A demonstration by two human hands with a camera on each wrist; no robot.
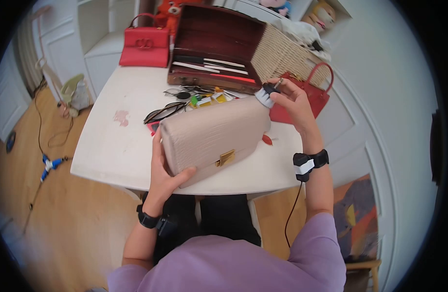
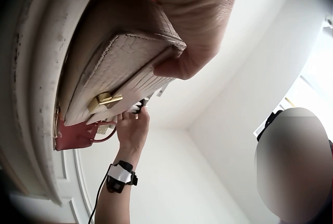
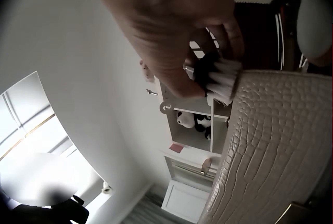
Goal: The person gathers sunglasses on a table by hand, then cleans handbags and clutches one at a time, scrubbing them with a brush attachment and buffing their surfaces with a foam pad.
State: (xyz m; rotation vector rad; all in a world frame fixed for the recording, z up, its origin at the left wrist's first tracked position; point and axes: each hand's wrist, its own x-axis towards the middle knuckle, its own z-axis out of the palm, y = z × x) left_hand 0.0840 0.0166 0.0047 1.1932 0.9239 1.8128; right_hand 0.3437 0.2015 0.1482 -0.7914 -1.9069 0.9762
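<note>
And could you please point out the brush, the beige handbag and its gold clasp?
Brush (image 1: pixel 265 98), head view: on its pale bristles.
Beige handbag (image 1: pixel 211 127), head view: on its textured flap.
Gold clasp (image 1: pixel 227 157), head view: on its metal face.

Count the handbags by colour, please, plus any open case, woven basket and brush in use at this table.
Red handbags: 2
Beige handbag: 1
Open case: 1
Woven basket: 1
Brush: 1
Total: 6
</note>
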